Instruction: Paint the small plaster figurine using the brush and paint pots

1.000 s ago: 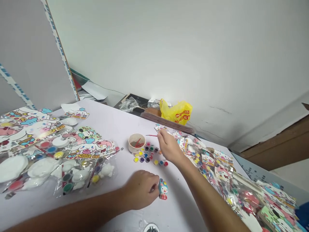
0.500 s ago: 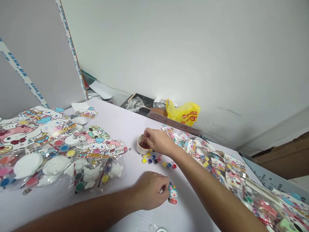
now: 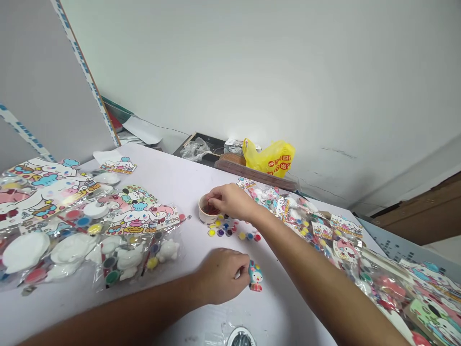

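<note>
My left hand (image 3: 226, 276) is closed on a small painted figurine (image 3: 256, 278), blue and white with a red base, just above the table. At the far side, my right hand (image 3: 234, 203) reaches over a round white cup (image 3: 205, 218). Its fingers are pinched together inside the rim, where thin reddish sticks show; whether they grip one I cannot make out. Right in front of the cup lie several small paint pots (image 3: 221, 231), in yellow, blue and other colours.
Clear bags of white plaster figures and paints (image 3: 129, 254) cover the left side. More such bags (image 3: 345, 250) line the right. Behind the table sits a yellow plastic bag (image 3: 270, 158). A round, dark-centred object (image 3: 241, 337) lies at the near edge.
The view has shifted slightly, moving everything a little left. My right hand stays at the cup with its fingers further over the opening. The left hand still holds the figurine.
</note>
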